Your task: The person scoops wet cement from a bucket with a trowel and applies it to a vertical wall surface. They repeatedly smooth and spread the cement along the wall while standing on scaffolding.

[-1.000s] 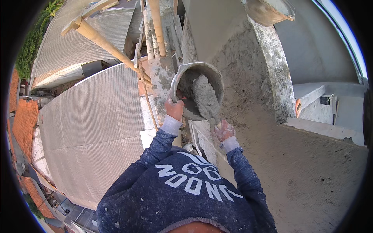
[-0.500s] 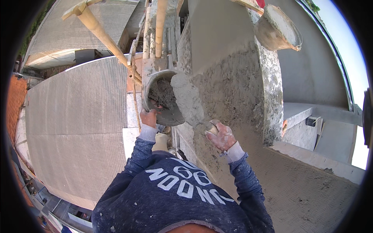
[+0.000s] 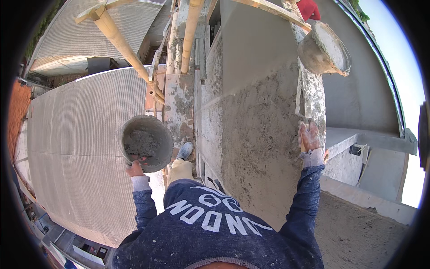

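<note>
My left hand [image 3: 134,169] grips the near rim of a round bucket [image 3: 166,150], held out to the left. Grey wet mortar [image 3: 142,142] lies inside the bucket. My right hand [image 3: 310,136] is closed around the handle of a trowel [image 3: 300,102]. The trowel's blade shows nearly edge-on, beside the right edge of the wall. Between my hands spreads the wall face, with rough mortar [image 3: 264,121] on its nearer part and a smoother grey coat [image 3: 260,40] farther off. Whether any mortar is left on the blade, I cannot tell.
A second bucket [image 3: 311,51], crusted with mortar, rests on the wall top [image 3: 316,98] at the far right. Past it shows a person's red sleeve [image 3: 309,10]. Bamboo poles [image 3: 118,42] rise ahead. My shoe [image 3: 185,150] stands on a narrow ledge [image 3: 181,103], with corrugated roofs [image 3: 85,148] to the left.
My right hand has swung right with the trowel to the wall's edge; the mortar heaped on its blade no longer shows. My left hand has drawn the bucket left and nearer.
</note>
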Motion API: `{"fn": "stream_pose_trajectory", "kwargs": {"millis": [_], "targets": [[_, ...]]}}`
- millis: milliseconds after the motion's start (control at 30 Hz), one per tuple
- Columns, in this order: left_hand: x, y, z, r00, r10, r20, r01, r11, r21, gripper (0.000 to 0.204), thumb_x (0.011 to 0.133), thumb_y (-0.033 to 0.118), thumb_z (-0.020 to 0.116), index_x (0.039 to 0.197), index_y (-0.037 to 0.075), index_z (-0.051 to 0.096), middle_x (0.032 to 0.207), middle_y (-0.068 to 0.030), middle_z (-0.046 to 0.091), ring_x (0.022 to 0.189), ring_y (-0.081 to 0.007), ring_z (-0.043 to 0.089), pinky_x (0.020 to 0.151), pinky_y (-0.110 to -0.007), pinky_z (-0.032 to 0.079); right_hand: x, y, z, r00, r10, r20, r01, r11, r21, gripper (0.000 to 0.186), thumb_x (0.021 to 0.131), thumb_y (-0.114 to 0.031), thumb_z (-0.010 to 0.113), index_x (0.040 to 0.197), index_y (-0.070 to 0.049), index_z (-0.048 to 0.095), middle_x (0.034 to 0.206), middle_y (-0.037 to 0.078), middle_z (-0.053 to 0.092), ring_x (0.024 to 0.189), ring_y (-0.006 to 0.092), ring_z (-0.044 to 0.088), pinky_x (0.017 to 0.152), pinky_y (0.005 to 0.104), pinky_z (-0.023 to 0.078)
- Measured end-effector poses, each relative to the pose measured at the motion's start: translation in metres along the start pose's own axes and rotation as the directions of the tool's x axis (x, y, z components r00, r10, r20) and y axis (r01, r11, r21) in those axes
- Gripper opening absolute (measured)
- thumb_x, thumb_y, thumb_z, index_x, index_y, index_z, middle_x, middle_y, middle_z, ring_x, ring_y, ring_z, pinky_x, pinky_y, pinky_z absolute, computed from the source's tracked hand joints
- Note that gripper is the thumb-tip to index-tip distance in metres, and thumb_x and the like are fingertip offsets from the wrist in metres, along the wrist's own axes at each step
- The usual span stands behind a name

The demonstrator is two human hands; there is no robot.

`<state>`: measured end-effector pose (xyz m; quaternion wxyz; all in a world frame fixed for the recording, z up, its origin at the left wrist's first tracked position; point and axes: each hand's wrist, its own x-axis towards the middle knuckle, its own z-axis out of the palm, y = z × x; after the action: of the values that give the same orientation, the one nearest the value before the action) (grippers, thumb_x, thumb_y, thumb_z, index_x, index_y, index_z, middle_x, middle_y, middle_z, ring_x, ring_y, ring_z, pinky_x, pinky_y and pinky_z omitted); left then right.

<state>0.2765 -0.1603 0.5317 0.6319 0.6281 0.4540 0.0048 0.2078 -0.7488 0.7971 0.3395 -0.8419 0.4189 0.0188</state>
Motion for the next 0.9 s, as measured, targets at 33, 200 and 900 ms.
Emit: {"fn": "stream_pose_trajectory", "kwargs": {"millis": [33,200,900], "targets": [[0.004,-0.001,-0.007,0.999,-0.043,0.015,0.043,0.999,-0.005,0.050,0.067,0.005,0.055,0.112,-0.014,0.043,0.104,-0.0194,0.057,0.087,-0.0273,0.058,0.073,-0.038,0.049,0.015,0.006,0.017,0.999,-0.047,0.027,0.047,0.999,0.005,0.056,0.091,-0.031,0.057,0.132,0.002,0.038,0.070,0.006,0.055,0.050,0.0107,0.053,0.042,0.0273,0.045],[0.013,-0.009,-0.022,1.000,-0.018,-0.012,0.017,0.998,-0.064,0.049,0.066,0.007,0.054,0.111,-0.013,0.047,0.101,-0.0178,0.058,0.081,-0.0265,0.058,0.070,-0.037,0.048,0.113,0.027,0.120,0.998,-0.062,-0.007,0.057,0.944,-0.324,0.061,0.084,-0.038,0.060,0.128,0.002,0.045,0.111,0.022,0.060,0.093,0.0324,0.062,0.079,0.0403,0.050],[0.017,-0.046,0.026,0.975,-0.026,0.220,0.017,0.999,0.046,0.045,0.070,0.010,0.058,0.110,-0.010,0.050,0.102,-0.0176,0.061,0.088,-0.0268,0.061,0.074,-0.038,0.050,-0.067,0.025,0.036,0.943,-0.213,-0.255,-0.064,0.635,-0.770,0.051,0.087,-0.037,0.057,0.125,-0.004,0.050,0.115,0.022,0.059,0.105,0.0377,0.057,0.089,0.0455,0.045]]}}
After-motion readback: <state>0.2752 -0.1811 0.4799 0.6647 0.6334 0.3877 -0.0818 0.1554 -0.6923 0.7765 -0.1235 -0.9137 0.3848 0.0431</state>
